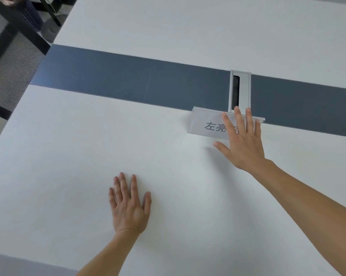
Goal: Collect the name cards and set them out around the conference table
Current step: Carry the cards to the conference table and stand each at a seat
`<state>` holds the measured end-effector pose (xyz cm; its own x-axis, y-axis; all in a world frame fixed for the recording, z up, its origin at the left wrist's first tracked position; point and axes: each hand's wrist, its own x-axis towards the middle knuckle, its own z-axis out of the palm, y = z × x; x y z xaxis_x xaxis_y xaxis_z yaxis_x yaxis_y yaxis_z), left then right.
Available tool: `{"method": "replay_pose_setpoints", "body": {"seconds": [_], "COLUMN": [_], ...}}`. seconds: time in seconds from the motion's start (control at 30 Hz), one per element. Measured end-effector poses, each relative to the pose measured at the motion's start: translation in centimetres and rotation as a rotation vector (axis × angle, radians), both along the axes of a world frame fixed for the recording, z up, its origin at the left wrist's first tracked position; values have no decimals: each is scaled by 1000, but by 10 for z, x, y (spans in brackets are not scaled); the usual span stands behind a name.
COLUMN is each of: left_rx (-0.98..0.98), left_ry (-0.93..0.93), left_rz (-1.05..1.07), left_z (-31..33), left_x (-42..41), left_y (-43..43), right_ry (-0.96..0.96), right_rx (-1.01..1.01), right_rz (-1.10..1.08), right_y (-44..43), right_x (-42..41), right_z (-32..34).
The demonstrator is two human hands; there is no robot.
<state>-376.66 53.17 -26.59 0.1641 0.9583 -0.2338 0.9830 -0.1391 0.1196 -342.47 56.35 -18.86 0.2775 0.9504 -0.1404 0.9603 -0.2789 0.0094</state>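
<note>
Left hand: left hand (128, 206) lies nearest the camera, palm down on the white bench (68, 156), fingers (134, 184) spread and gripping nothing.
Right hand: right hand (242, 144) reaches forward, fingers spread open over the near face of the name card (208, 124); whether the palm touches it or hovers just above cannot be told.
Name card: one clear stand with dark printed characters sits upright on the white surface, its far edge right at the dark blue strip (128, 80), just in front of the cable box (240, 90) set into that strip.
Progress: only this single card shows, and no stack of collected cards is in view. Judging from its upright pose facing the near seat, it may be a card being set at its place; how many remain cannot be said.
Edges: the bench's left edge runs diagonally toward the chairs (13, 56); the near edge lies by the forearms.
Open room: wide bare surface lies left of the card and between the hands, so sliding or turning it meets nothing. Only the cable box close behind crowds it.
</note>
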Motion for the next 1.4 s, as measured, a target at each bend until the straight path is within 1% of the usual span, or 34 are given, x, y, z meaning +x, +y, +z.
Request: {"method": "replay_pose_setpoints", "body": {"seconds": [0.17,0.27,0.33,0.43,0.47,0.53,0.6,0.67,0.77,0.87,0.97,1.07,1.17,1.33,1.4], "left_rx": [19,24,17,-27,-54,-115,-216,-370,-638,-731,-804,-838,-862,-876,-906], "left_ry": [-4,-10,-16,-38,-46,-33,-28,-119,-332,-430,-522,-548,-530,-466,-467], "left_rz": [-3,-4,-13,-30,-36,-69,-134,-187,-218,-339,-375,-391,-475,-620,-692], "left_z": [-3,-3,-2,3,7,20,41,67,115,152,176,195,210,221,224], "left_x": [0,0,-1,-3,-5,-8,-13,-19,-23,-26,-22,-4,26,100,132], "left_y": [0,-1,-2,-5,-4,0,2,-5,-38,-87,-134,-179,-225,-319,-364], "right_ry": [118,192,323,656,732,831,904,960,1008,1029,1035,1081,1109,1081,1072], "right_rx": [2,107,153,158,150,138,143,150,193,284,367,461,556,702,748], "right_rz": [2,5,-96,-336,-398,-492,-568,-644,-799,-961,-1118,-1260,-1351,-1479,-1535], "right_y": [0,-16,-38,-86,-108,-155,-207,-257,-331,-401,-465,-524,-578,-680,-723], "right_x": [5,-5,-17,-43,-53,-72,-91,-107,-131,-155,-175,-186,-189,-178,-172], "right_z": [15,31,39,54,59,67,76,87,101,108,111,112,117,129,132]}}
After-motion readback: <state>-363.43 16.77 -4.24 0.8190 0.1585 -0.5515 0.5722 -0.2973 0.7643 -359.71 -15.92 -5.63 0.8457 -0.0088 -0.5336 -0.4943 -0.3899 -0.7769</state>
